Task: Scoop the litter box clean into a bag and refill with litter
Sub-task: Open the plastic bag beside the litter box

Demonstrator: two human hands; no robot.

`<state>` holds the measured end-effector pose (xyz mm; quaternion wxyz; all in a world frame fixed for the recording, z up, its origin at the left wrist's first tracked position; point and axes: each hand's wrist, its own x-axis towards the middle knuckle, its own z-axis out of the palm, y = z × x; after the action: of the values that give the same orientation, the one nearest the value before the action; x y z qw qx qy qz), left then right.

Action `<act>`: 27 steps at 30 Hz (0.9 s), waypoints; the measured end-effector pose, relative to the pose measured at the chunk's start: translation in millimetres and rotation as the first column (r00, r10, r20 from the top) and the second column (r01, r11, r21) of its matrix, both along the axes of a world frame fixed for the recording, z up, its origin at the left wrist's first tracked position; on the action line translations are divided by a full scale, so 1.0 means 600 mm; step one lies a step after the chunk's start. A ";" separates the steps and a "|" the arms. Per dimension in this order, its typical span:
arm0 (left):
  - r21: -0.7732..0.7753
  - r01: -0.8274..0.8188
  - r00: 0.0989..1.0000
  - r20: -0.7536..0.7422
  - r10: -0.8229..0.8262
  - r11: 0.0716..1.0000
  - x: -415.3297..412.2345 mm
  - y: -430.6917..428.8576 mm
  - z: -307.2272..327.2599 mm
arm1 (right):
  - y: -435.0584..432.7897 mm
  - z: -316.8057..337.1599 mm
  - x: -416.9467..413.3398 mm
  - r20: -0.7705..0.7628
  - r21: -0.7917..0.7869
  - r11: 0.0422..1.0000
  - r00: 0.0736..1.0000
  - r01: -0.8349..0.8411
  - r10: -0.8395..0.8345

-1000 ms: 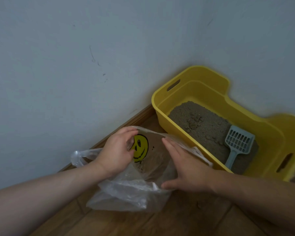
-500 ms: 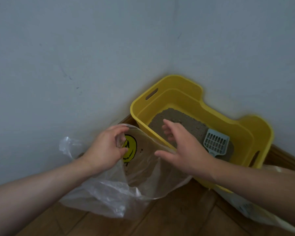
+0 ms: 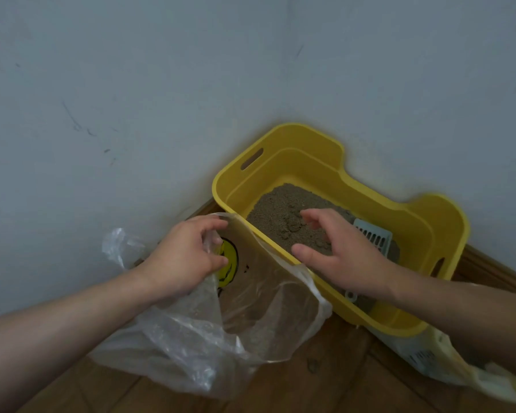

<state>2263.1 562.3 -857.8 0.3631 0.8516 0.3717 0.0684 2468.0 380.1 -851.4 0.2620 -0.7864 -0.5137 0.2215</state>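
The left grip (image 3: 185,257) is pinching the far rim of the bag (image 3: 251,323); the right grip (image 3: 340,257) is hovering released, fingers loosely spread, over the box (image 3: 310,144). The box is sitting in the far corner, with the bag lying against its left wall. Litter (image 3: 280,210) is filling the box, and the scoop (image 3: 373,236) is lying at its right end.

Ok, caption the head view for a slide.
Left hand holds the plastic bag open; right hand hovers over the litter box.

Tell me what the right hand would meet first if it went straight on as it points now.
Probably the clumped litter in the yellow litter box; the right hand points forward and down at it. Depth is unclear.
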 end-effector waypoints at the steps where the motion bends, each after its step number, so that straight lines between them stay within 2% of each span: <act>1: -0.002 0.003 1.000 -0.006 -0.003 1.000 0.001 -0.001 0.000 | 0.001 0.001 -0.003 -0.017 0.014 1.000 1.000 0.002 -0.002; 7: -0.046 0.021 0.999 -0.027 -0.023 0.999 -0.003 -0.002 -0.005 | 0.020 -0.015 0.024 -0.047 0.026 0.988 0.987 0.152 -0.151; 19: -0.086 0.013 1.000 0.007 -0.012 0.996 0.002 0.003 -0.010 | -0.022 -0.123 0.100 0.213 -0.315 0.876 0.926 0.366 -0.311; 27: -0.204 -0.005 0.994 0.103 0.026 0.979 0.002 0.007 -0.010 | -0.026 -0.160 0.102 0.259 -0.463 0.758 0.888 0.460 -0.381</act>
<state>2264.3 566.4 -864.0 0.4668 0.8023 0.3639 0.0777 2529.5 364.3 -947.2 0.0473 -0.9366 -0.2638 0.2258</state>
